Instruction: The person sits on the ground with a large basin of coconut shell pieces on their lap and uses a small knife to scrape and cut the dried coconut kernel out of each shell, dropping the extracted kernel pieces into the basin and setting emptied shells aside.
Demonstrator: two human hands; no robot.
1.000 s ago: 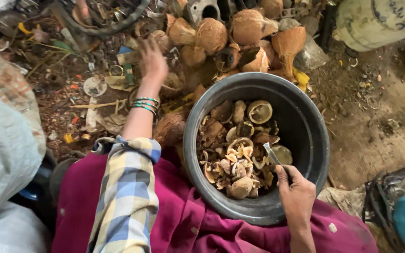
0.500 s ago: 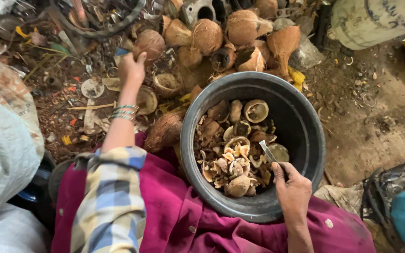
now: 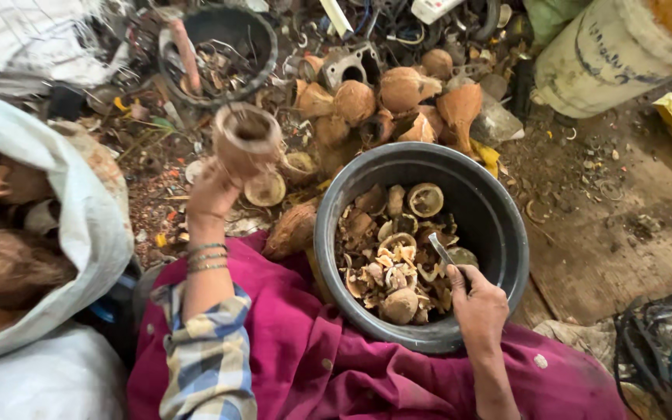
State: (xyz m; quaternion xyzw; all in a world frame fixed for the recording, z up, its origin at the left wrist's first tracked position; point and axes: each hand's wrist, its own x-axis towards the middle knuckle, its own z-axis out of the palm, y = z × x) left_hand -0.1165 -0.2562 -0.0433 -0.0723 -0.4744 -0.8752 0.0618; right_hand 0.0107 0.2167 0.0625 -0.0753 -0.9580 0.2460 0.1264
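Overhead, the left hand [image 3: 213, 190] lifts a coconut shell [image 3: 246, 138], fingers clasped around it, clear of the littered ground. Right hand [image 3: 476, 299] grips what seems a knife [image 3: 442, 253] inside the black tub's [image 3: 499, 233] near rim.

Soft, even daylight, brightest on the wooden floor toward 3 o'clock, deep shadow inside the round black plastic tub [image 3: 499, 233], dim clutter at 12 o'clock, no glare, centre sharp, white woven sack [image 3: 79, 210] at 9 o'clock stretched by wide-angle distortion.
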